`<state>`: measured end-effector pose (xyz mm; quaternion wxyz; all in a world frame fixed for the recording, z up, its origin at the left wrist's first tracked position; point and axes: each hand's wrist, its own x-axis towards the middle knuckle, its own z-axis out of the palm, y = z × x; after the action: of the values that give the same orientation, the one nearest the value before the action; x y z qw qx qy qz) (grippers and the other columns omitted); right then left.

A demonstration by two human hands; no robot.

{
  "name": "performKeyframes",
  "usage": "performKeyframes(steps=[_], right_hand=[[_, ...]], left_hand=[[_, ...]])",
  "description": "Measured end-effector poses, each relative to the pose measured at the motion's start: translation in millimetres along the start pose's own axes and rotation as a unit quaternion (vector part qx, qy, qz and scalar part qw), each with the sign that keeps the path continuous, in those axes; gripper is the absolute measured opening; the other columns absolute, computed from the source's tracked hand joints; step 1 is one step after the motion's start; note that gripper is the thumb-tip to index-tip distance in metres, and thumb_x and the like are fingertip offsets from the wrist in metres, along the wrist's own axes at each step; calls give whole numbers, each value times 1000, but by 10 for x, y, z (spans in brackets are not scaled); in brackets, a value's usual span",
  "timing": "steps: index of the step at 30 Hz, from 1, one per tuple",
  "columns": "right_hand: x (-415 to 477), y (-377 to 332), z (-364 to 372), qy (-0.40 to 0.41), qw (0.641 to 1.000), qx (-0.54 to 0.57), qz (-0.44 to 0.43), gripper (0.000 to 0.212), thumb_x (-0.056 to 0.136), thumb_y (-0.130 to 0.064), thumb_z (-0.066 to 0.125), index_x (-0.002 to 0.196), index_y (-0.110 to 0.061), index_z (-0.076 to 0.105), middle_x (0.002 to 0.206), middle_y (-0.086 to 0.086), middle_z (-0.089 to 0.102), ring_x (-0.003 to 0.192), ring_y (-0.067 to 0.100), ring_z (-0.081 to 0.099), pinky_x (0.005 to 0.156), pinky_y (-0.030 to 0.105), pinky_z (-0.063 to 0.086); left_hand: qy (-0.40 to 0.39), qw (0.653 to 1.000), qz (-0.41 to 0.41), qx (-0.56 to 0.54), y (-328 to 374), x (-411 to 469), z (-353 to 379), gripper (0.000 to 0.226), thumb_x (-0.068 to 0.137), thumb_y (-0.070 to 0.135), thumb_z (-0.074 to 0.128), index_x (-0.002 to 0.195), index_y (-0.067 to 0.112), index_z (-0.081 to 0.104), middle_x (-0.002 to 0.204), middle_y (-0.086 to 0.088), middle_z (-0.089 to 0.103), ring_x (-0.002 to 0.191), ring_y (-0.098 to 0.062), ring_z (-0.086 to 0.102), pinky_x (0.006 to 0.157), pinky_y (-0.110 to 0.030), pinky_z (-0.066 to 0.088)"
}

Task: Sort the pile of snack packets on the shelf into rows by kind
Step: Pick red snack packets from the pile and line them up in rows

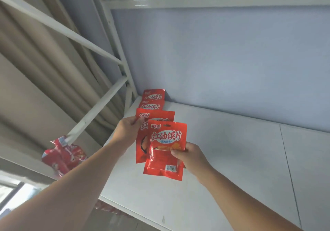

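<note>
Over the white shelf (pixel 232 159), hands (pixel 127 128) (pixel 189 154) pinch glossy, flat red packets (pixel 166 152) (pixel 157 115).

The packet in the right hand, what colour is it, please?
The packet is red with white lettering, best seen in the head view.

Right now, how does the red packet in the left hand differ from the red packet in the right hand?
The left-hand packet sits higher and behind; the right-hand packet overlaps it and shows its whole front. The left hand pinches its packet at the top corner; the right hand holds its packet at the right edge. Both are red with the same print.
</note>
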<state>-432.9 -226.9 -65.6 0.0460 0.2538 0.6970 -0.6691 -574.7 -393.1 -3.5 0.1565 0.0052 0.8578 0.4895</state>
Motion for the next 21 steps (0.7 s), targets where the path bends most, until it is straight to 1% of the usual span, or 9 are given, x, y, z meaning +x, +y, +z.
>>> performKeyframes(steps=[2, 4, 7, 10, 13, 17, 19, 20, 21], right_hand=[[165, -35, 65, -11, 1000, -9, 2, 18, 91, -32, 70, 108, -26, 68, 102, -9, 76, 98, 16, 72, 90, 43, 59], [332, -54, 126, -22, 1000, -15, 1, 21, 87, -34, 72, 106, -26, 69, 100, -8, 77, 95, 16, 73, 88, 45, 60], [546, -84, 239, -18, 999, -34, 6, 25, 83, -32, 75, 107, -24, 70, 98, -7, 77, 92, 16, 74, 87, 44, 61], [752, -109, 399, -9, 998, -50, 23, 22, 84, -26, 76, 104, -21, 71, 96, -7, 77, 89, 14, 74, 88, 41, 60], [970, -124, 586, 9, 996, -75, 38, 21, 83, -25, 75, 104, -21, 70, 96, -7, 76, 91, 15, 73, 85, 40, 61], [1219, -167, 840, 63, 991, -104, 58, 26, 79, -32, 76, 102, -23, 67, 95, -7, 75, 84, 12, 73, 76, 31, 61], [1339, -182, 975, 91, 987, -118, 59, 38, 70, -46, 75, 101, -25, 67, 97, -4, 73, 78, 12, 73, 73, 33, 63], [1396, -177, 1035, 110, 983, -131, 61, 44, 67, -53, 73, 101, -26, 65, 100, -2, 70, 77, 12, 73, 72, 34, 63], [1440, -183, 1091, 126, 979, -146, 62, 46, 67, -55, 72, 102, -27, 63, 104, -2, 63, 79, 13, 72, 71, 35, 63]], left_hand=[[3, 1000, -17, 11, 36, 150, -36, 29, 102, 49, 51, 88, 30, 67, 81, 14, 75, 70, -6, 75, 62, -22, 53], [7, 999, -31, 15, 58, 303, -51, 32, 103, 51, 47, 85, 31, 64, 79, 13, 73, 69, -6, 73, 58, -21, 49], [-4, 999, -52, 14, 43, 529, -36, 31, 103, 52, 46, 83, 34, 60, 80, 13, 71, 68, -6, 69, 55, -20, 44], [-19, 997, -74, 10, -14, 795, -18, 31, 104, 51, 45, 81, 34, 58, 83, 10, 71, 71, -9, 70, 57, -21, 45], [-39, 996, -80, 18, -100, 1113, -46, 35, 105, 50, 42, 83, 30, 60, 86, 3, 74, 75, -13, 72, 60, -23, 47], [-66, 994, -82, 33, -179, 1454, -141, 42, 107, 49, 38, 84, 24, 62, 85, -1, 75, 78, -17, 74, 69, -28, 54], [-75, 993, -89, 20, -228, 1607, -175, 42, 108, 49, 36, 86, 24, 61, 85, 1, 74, 78, -16, 73, 71, -29, 55], [-80, 993, -89, 16, -250, 1667, -189, 41, 108, 49, 35, 86, 26, 59, 85, 2, 73, 77, -15, 72, 71, -28, 55], [-87, 992, -85, 16, -275, 1713, -203, 39, 108, 49, 34, 87, 27, 59, 85, 4, 72, 77, -13, 71, 69, -27, 55]])
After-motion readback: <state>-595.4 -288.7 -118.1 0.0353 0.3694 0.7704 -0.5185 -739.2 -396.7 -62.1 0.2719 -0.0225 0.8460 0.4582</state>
